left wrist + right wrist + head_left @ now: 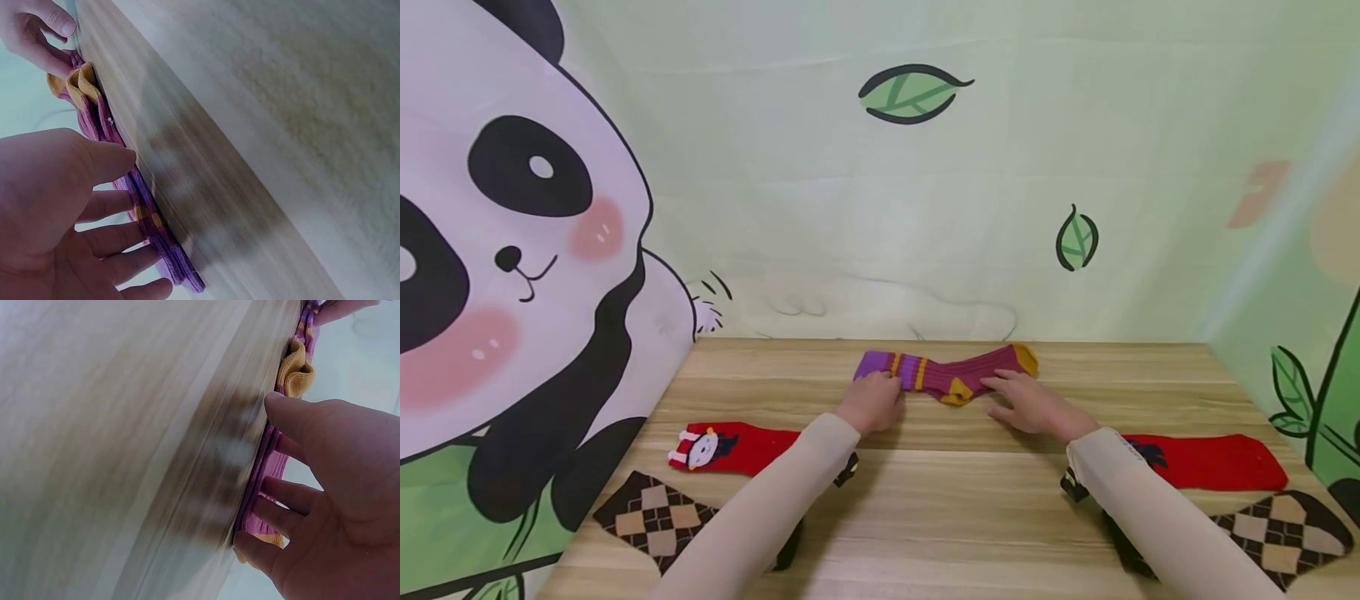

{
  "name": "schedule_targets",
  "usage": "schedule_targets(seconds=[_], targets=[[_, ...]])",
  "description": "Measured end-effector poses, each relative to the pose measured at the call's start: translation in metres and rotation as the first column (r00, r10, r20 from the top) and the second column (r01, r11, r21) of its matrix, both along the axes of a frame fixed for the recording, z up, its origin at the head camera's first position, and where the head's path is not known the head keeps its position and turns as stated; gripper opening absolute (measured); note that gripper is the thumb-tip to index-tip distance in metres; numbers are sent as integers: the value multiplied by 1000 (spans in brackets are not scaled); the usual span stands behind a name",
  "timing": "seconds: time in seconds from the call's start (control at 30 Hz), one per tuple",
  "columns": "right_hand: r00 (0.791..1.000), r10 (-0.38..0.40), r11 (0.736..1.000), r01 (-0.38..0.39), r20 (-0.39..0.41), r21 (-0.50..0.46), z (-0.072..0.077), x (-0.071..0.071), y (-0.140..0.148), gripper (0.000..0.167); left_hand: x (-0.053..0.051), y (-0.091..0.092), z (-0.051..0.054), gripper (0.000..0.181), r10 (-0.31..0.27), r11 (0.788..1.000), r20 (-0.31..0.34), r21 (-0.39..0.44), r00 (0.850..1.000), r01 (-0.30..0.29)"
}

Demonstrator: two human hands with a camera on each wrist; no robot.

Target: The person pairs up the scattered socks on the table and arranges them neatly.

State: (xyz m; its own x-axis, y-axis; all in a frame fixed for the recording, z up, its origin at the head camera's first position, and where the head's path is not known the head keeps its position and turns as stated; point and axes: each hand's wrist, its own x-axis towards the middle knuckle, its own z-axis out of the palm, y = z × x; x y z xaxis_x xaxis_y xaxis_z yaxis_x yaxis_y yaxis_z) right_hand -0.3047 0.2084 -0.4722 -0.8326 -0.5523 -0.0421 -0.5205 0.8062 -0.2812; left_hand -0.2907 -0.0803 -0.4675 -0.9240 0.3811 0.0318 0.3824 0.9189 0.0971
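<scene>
A purple and maroon sock pair [943, 377] with mustard heel and toe lies flat near the table's back edge; two layers show in the left wrist view. My left hand [872, 403] is at its striped purple cuff, the fingers [119, 240] extended and spread against the fabric. At the foot part, my right hand [1036, 405] touches the maroon knit with loosely spread fingers [281, 515]. The thumb of each hand stands apart from its fingers, on the near side of the socks.
Red socks with an animal face lie on the left [752, 450], and a red sock [1225, 461] on the right. Brown argyle socks lie nearer, at left [655, 518] and right [1285, 533], partly under my sleeves. A panda-printed backdrop [820, 208] rises behind the wooden table [970, 517].
</scene>
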Motion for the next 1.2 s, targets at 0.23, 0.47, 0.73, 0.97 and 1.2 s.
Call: schedule_targets(seconds=[0.23,0.47,0.73,0.97,1.2], targets=[[1000,7,1000,-7,6,-15,3,2,1,53,-1,0,0,19,7,1000,17,-26,1000,-6],[1000,5,1000,-5,10,-19,5,2,1,53,-1,0,0,21,4,999,15,-38,1000,-4],[1000,2,1000,-2,7,-22,4,3,1,52,-2,0,-2,23,0,999,18,-33,1000,1],[1000,2,1000,-2,16,-24,5,3,0,52,-4,-1,-3,22,-3,1000,23,-26,1000,4],[1000,-7,1000,7,13,-10,4,-2,0,53,-3,1,2,24,13,1000,49,-25,999,-12]])
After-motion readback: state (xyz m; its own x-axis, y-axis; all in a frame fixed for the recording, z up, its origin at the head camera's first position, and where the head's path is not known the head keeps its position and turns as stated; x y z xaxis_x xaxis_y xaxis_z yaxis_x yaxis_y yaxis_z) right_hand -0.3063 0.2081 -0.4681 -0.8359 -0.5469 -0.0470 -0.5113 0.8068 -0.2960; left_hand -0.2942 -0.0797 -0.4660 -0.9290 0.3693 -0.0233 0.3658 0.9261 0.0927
